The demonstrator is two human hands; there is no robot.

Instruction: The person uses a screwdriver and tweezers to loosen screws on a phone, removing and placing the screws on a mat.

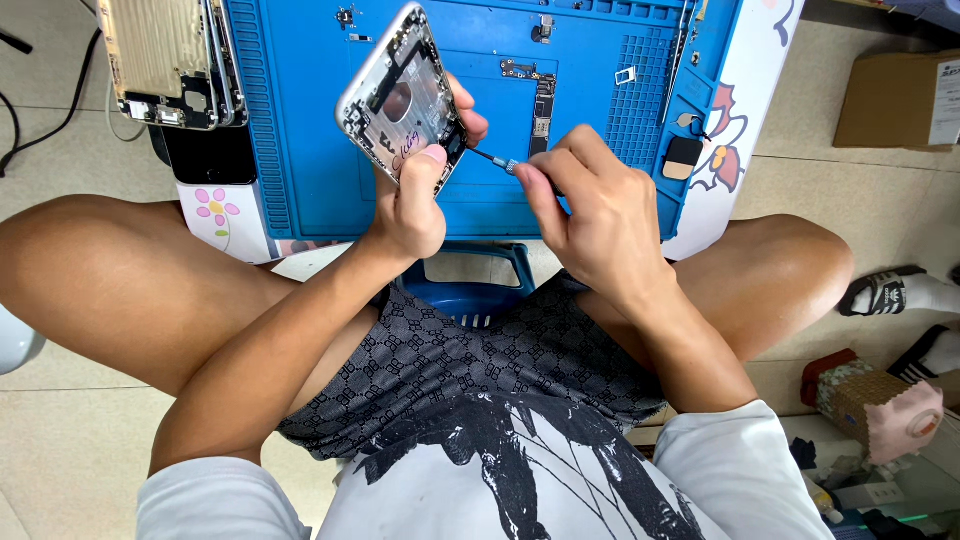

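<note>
The phone shell is tilted up above the blue mat, with its inside bare. The left hand grips it, thumb pressed on the edge. The right hand pinches a thin screwdriver, its tip at the shell's lower edge. A small board and tiny parts already lie out on the mat, so much looks taken apart. Another shell lies left of the mat. The screw itself is too small to see. The tabletop is cut off at the top.

A brown rectangular cardboard box stands on the tiled floor at the upper right, with a white paper label on its right side.
</note>
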